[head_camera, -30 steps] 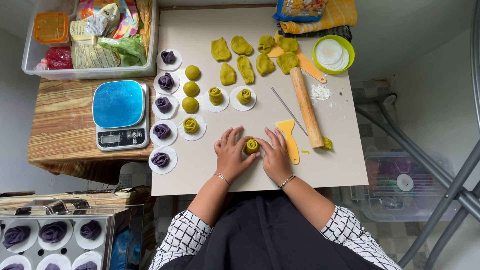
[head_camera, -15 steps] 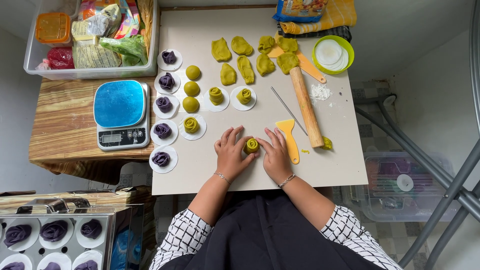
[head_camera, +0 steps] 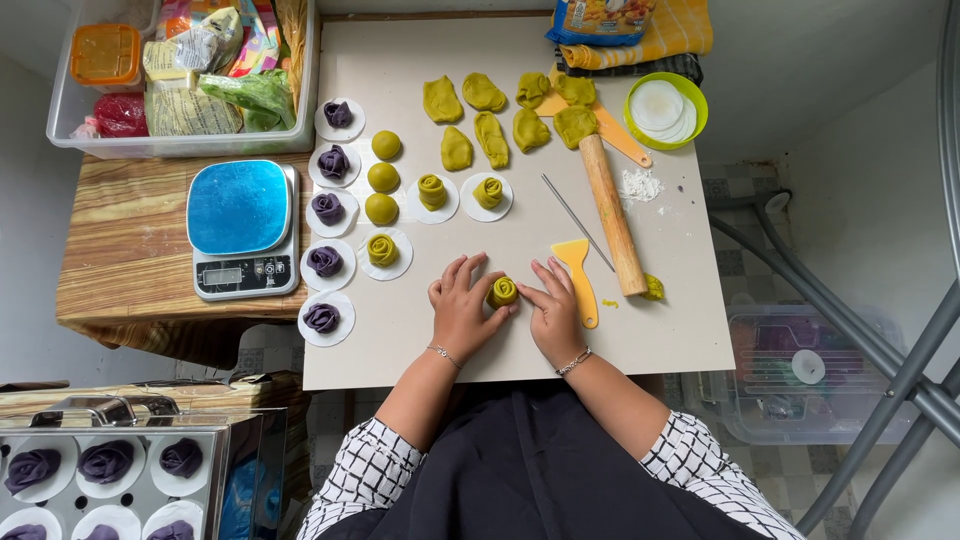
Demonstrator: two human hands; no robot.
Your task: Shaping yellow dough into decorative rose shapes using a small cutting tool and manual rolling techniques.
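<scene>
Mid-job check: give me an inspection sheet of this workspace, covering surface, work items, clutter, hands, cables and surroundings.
Surface: beige work board, flour patch.
Job's things: green dough rose between both hands; flat green dough pieces; purple dough roses on paper rounds.
Clutter: rolling pin, yellow scraper, kitchen scale.
Hands: left hand and right hand cup the rose.
Cables: nothing seen.
Surroundings: clear storage bin, tray of purple roses.

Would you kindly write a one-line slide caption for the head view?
Left hand and right hand cup a green dough rose on the work board, beside a yellow scraper.
</scene>
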